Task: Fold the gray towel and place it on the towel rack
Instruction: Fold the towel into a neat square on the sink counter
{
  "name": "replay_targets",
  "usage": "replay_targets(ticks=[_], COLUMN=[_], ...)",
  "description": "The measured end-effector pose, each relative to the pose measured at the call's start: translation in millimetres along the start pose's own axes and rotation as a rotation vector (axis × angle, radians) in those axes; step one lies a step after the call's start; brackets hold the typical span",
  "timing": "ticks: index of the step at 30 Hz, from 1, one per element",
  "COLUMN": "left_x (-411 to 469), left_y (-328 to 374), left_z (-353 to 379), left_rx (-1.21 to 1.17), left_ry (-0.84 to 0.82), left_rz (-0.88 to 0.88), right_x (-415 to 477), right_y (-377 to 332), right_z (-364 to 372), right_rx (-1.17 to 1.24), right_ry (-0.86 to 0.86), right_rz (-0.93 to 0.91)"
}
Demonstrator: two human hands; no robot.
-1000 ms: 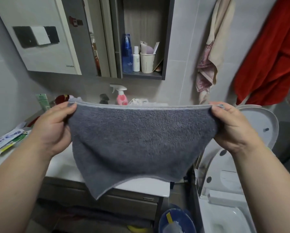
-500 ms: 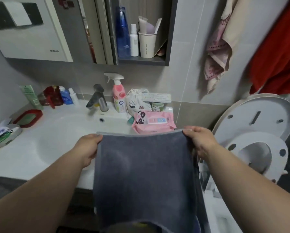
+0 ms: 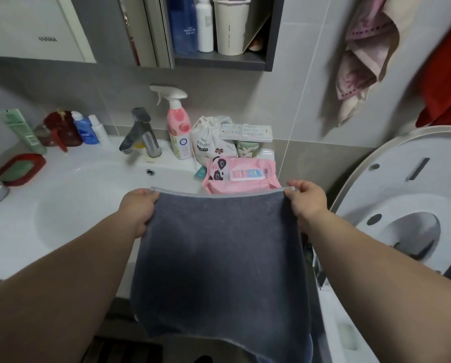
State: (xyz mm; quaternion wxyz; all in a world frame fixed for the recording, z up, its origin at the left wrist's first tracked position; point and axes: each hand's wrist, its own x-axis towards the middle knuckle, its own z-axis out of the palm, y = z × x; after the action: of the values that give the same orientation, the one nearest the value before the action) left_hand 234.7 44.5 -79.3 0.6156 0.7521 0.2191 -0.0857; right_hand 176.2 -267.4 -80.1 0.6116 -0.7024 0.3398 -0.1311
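Observation:
The gray towel [image 3: 219,263] hangs flat in front of me, its pale top hem stretched level over the right end of the sink counter. My left hand [image 3: 138,209] pinches its upper left corner. My right hand [image 3: 307,201] pinches its upper right corner. The towel's lower edge droops near the bottom of the view, below the counter's front edge. No towel rack is in view; cloths hang on the wall at the upper right.
A white sink [image 3: 70,203] with a faucet [image 3: 140,133] lies to the left. A spray bottle [image 3: 177,124], a pink wipes pack [image 3: 241,175] and several bottles crowd the counter. An open toilet lid [image 3: 407,179] stands right. A pink cloth [image 3: 360,64] and red cloth [image 3: 447,69] hang above.
The towel has come down from chest height to counter level and hangs longer and narrower. My hands have moved closer together, and my view has tilted down toward the sink.

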Motion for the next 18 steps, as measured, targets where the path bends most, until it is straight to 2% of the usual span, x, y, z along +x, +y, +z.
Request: replay_targets(ticks=[5,10,14,16,18], left_x=[-0.2,-24.5,-64.6,-88.1,-108.3], left_y=[-15.2,-45.4,-80.2,-98.3,-114.9], left_z=[-3.9,-10.7,-19.8,-22.8,-25.7], left_rx=[0.045,0.270,0.526,0.509,0.389], left_ry=[-0.021,0.009,0.261,0.415,0.489], left_rz=[-0.026,0.033,0.208,0.204,0.106], right_x=[-5.1,-30.3,-62.7,-80.2,-95.9], right_y=[19.5,46.9,78.2,95.2,112.2], right_z=[-1.1,-11.4,-23.3,-30.5,-40.2], right_rx=[-0.030,-0.130,-0.189,-0.145,-0.123], right_ry=[-0.058,-0.134,-0.160,-0.146,-0.160], right_rz=[0.006,0.013,0.043,0.117,0.231])
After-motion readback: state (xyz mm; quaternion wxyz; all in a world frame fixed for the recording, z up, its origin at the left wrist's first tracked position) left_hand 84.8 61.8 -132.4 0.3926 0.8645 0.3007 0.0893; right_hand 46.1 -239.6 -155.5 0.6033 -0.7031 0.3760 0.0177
